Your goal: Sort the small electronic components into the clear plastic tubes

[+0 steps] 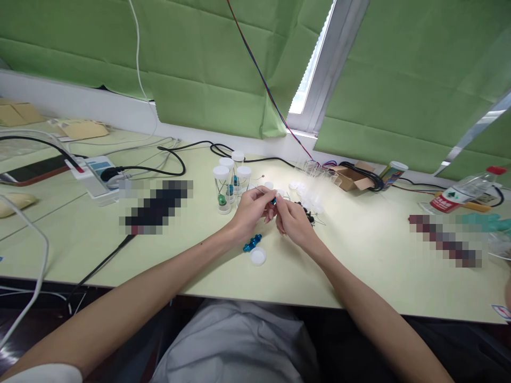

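Observation:
Over the middle of the table, my left hand (255, 205) and my right hand (290, 217) meet, both with pinched fingers. Between the fingertips a small blue metallic piece (273, 201) shows, mostly hidden; its exact kind is unclear. A thin wire-like stem reaches up and left from the fingers. Just below my hands lie several blue metallic pieces (252, 243) in a row, with a round white lid (257, 256) beside them. Left of my left hand stand clear tubes with white caps (221, 173), holding green or blue pieces on stems. Black pieces (307, 214) with thin wires lie beyond my right hand.
White caps (315, 201) and clear cups (311, 167) stand behind my right hand, near an open cardboard box (353, 178). A bottle with a red cap (459, 191) is at the right. A power strip (96, 178), a phone (35, 169) and cables occupy the left.

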Demonstrator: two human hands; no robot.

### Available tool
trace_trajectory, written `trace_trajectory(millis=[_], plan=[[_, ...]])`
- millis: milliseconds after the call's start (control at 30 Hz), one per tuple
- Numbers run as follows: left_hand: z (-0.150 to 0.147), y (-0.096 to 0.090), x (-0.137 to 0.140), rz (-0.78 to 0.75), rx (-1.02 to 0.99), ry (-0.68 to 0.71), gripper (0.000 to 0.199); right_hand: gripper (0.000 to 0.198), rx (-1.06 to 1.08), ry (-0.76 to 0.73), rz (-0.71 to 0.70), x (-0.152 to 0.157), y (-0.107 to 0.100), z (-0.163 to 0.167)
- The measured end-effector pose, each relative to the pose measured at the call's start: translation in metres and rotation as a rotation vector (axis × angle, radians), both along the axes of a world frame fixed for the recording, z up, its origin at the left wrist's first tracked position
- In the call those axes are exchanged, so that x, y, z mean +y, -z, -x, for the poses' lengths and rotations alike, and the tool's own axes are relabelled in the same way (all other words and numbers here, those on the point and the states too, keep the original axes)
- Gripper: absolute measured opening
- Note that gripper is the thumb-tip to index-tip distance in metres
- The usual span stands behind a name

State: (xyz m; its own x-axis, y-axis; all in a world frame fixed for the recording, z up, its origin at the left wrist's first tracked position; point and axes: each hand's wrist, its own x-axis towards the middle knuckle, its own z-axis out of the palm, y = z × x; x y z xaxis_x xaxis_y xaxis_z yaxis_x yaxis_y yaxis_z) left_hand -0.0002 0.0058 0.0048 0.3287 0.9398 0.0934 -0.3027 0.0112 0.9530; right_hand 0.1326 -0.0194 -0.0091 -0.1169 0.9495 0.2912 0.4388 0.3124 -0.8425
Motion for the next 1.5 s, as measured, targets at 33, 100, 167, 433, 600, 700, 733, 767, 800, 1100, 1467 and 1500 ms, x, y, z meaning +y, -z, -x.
trace_trajectory(millis=[33, 100, 167, 433, 600, 700, 733, 767, 800, 1100, 1467, 1500], plan=[[0.0002, 0.0004, 0.0002, -0.003, 0.000, 0.005, 0.026, 0.066, -0.009, 0.001, 0.004, 0.0001, -0.0001, -0.0001], [0.0004, 0.0014, 0.0007, -0.004, 0.002, 0.016, 0.025, 0.069, -0.021, 0.010, 0.014, 0.0005, 0.0000, -0.0004], [0.0005, 0.0020, 0.0013, -0.005, 0.005, 0.023, 0.025, 0.071, -0.022, 0.020, 0.026, 0.0010, 0.0002, -0.0006], [0.0004, 0.0032, 0.0025, -0.019, 0.006, 0.025, 0.026, 0.072, 0.001, 0.019, 0.044, 0.0016, 0.0013, -0.0009], [0.0000, 0.0025, 0.0025, -0.020, -0.001, 0.008, 0.026, 0.063, 0.010, 0.005, -0.005, -0.0007, -0.0008, -0.0003], [-0.0002, 0.0020, 0.0021, -0.018, 0.004, 0.008, 0.027, 0.063, -0.018, 0.004, -0.020, -0.0012, -0.0011, -0.0005], [-0.0002, 0.0019, 0.0020, -0.017, 0.006, 0.009, 0.028, 0.064, -0.032, 0.007, -0.022, -0.0011, -0.0011, -0.0007], [-0.0001, 0.0017, 0.0019, -0.015, 0.008, 0.011, 0.028, 0.065, -0.044, 0.011, -0.024, -0.0009, -0.0010, -0.0009], [-0.0001, 0.0016, 0.0018, -0.015, 0.009, 0.013, 0.028, 0.067, -0.052, 0.016, -0.022, -0.0005, -0.0009, -0.0011], [0.0000, -0.0021, -0.0003, -0.017, 0.023, 0.010, 0.026, 0.071, -0.035, 0.037, 0.039, 0.0017, 0.0016, -0.0015], [0.0006, 0.0015, 0.0013, -0.023, 0.021, 0.012, 0.026, 0.071, -0.044, 0.044, 0.030, 0.0020, 0.0021, -0.0015], [0.0005, 0.0017, 0.0014, -0.026, 0.021, 0.013, 0.025, 0.071, -0.045, 0.044, 0.031, 0.0018, 0.0018, -0.0015]])
